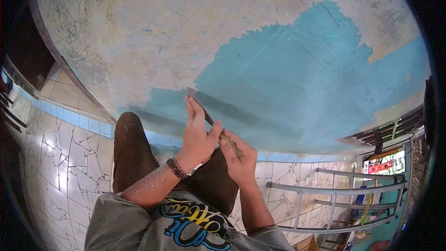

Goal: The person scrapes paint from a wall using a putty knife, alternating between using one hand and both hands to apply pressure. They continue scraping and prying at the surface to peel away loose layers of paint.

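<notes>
A scraper [209,118] with a flat metal blade and a wooden-looking handle lies slantwise across both my hands, its blade tip against the wall. My right hand [239,158] is wrapped round the handle. Further up, my left hand [197,132] grips the blade part, two fingers stretched along it towards the tip. The tip meets the ragged border between the turquoise paint [288,83] and the bare, greyish-beige wall surface [172,23]. White specks cover my left forearm, which wears a dark beaded bracelet [177,168].
A metal ladder [344,193] is at the lower right, over the cracked-pattern tile floor [60,153]. My bent knee [130,128] is close to the wall's lower edge. Light blue tiles [76,118] border a doorway at left. A louvred window opening [378,132] is at right.
</notes>
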A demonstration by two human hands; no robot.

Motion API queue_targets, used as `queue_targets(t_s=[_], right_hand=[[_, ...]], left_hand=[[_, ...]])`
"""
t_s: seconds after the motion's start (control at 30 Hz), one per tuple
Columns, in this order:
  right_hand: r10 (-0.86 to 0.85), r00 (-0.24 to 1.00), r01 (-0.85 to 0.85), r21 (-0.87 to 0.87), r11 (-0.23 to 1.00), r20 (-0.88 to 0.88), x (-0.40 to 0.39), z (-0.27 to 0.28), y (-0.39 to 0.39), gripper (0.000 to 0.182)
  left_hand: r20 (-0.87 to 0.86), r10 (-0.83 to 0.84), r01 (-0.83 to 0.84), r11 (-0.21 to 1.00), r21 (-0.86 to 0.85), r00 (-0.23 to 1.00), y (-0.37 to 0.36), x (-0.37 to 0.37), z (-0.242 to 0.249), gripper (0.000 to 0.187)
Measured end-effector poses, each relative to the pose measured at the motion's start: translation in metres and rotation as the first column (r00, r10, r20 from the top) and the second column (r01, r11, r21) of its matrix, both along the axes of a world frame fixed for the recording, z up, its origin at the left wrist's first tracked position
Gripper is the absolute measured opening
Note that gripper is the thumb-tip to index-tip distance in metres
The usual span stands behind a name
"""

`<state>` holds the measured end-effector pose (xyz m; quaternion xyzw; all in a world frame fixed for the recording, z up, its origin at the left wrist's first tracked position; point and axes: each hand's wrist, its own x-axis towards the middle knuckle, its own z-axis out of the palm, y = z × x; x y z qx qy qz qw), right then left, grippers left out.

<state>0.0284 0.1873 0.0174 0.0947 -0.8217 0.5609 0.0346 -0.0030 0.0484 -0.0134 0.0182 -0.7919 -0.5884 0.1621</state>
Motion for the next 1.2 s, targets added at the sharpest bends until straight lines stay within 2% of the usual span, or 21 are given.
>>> queue_targets(t_s=[0.13,0.23,0.27,0.37,0.43,0.67,0.83,0.93,1.03,1.07,1.13,1.2], right_hand=[[-0.003,0.997,0.014,-0.139,0.99,0.077,0.002,0.012,0.005,0.027],[-0.006,1.0,0.005,-0.035,0.999,-0.019,-0.007,0.004,0.0,0.027],[0.004,1.0,-0.004,-0.016,1.0,-0.003,-0.005,0.003,0.001,0.028],[0.013,1.0,-0.013,0.019,1.0,0.008,-0.004,0.004,-0.001,0.028],[-0.001,1.0,0.003,0.044,0.999,-0.031,-0.004,0.009,0.005,0.026],[0.038,0.997,-0.033,0.07,0.997,-0.062,-0.004,0.005,0.007,0.027],[0.042,0.998,-0.039,0.074,0.996,-0.038,-0.012,0.001,-0.01,0.025],[0.049,0.991,-0.036,0.107,0.994,-0.122,-0.005,0.004,0.002,0.025],[-0.002,1.0,0.002,0.03,1.0,-0.01,-0.004,0.004,-0.001,0.026],[0.007,0.999,-0.006,0.057,0.998,-0.033,-0.004,0.005,0.001,0.026],[0.025,0.997,-0.018,0.102,0.995,-0.074,-0.002,0.007,0.0,0.027],[-0.01,1.0,0.01,0.067,0.998,0.007,0.005,0.024,-0.002,0.026]], left_hand=[[0.005,-0.027,0.027,0.999,-0.038,1.0,0.005,0.002,0.002,0.089],[-0.003,0.04,-0.04,0.999,-0.028,0.999,-0.003,-0.003,0.0,0.089],[0.004,0.063,-0.063,0.998,-0.021,0.998,-0.003,-0.002,-0.002,0.089],[-0.028,0.027,-0.029,0.996,-0.08,0.999,-0.005,0.0,-0.007,0.09],[-0.001,0.006,-0.006,0.999,-0.046,1.0,-0.001,0.002,-0.002,0.089],[0.025,-0.039,0.04,0.998,-0.041,0.999,0.003,0.002,-0.003,0.088],[0.018,0.034,-0.034,0.999,-0.026,0.999,-0.008,-0.002,-0.013,0.089],[0.031,-0.011,0.012,0.999,-0.039,0.999,-0.003,0.002,-0.012,0.089],[0.06,-0.03,0.03,1.0,0.005,0.998,-0.002,0.0,-0.002,0.088],[0.078,-0.034,0.032,0.999,0.03,0.996,-0.003,0.0,0.001,0.088],[0.048,-0.046,0.047,0.999,-0.02,0.998,-0.006,0.0,-0.002,0.088],[0.036,-0.06,0.061,0.998,-0.024,0.998,-0.005,-0.001,-0.001,0.088]])
